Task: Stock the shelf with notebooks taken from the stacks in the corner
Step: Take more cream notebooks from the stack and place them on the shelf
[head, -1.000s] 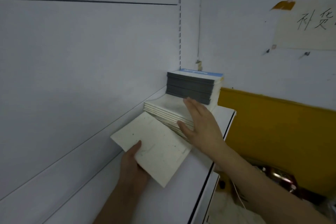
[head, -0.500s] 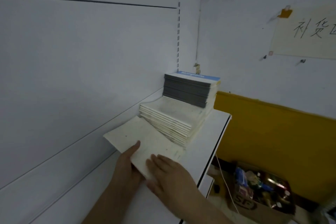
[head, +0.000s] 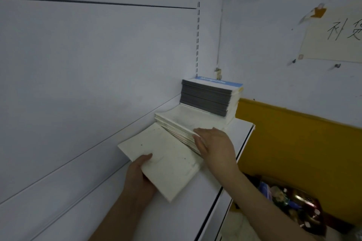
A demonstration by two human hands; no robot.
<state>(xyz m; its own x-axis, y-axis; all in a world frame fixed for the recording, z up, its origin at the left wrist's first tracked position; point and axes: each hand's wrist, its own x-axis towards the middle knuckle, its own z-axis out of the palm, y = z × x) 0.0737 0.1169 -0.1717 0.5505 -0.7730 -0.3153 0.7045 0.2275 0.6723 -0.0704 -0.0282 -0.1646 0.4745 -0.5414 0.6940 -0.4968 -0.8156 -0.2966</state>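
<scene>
White shelf against white wall, yellow band right

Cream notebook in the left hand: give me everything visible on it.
The cream notebook is thin, with a plain off-white paper-like cover, slightly soiled with dark specks and faint marks. It is closed, lying roughly flat and turned diagonally on the white shelf, its far edge against the fanned cream stack. The left hand holds its near-left edge, thumb on top. The right hand is on the stack beside it.
</scene>
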